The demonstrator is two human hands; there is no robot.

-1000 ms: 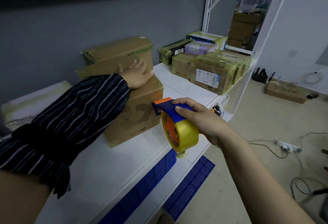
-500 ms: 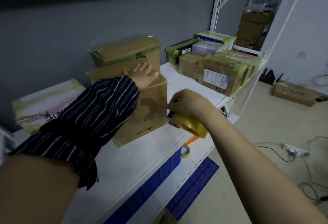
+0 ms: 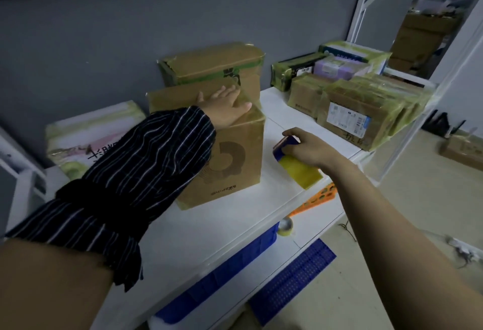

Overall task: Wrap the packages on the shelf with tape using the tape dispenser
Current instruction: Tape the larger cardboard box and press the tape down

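Pressing flat on top of cardboard box (image 3: 235, 157), left hand (image 3: 226, 108), fingers straight; right hand (image 3: 311, 148), grip curled round tape dispenser (image 3: 295, 167)

The left grip (image 3: 224, 108) lies flat, fingers straight, on top of a brown cardboard box with a printed spiral mark (image 3: 235, 162), which stands on the white shelf (image 3: 222, 225). The right grip (image 3: 308, 148) curls round a blue-and-orange tape dispenser carrying a yellow roll (image 3: 298, 171), just beside the box's right face. A group of tape-wrapped cardboard packages (image 3: 366, 115) lies farther right.
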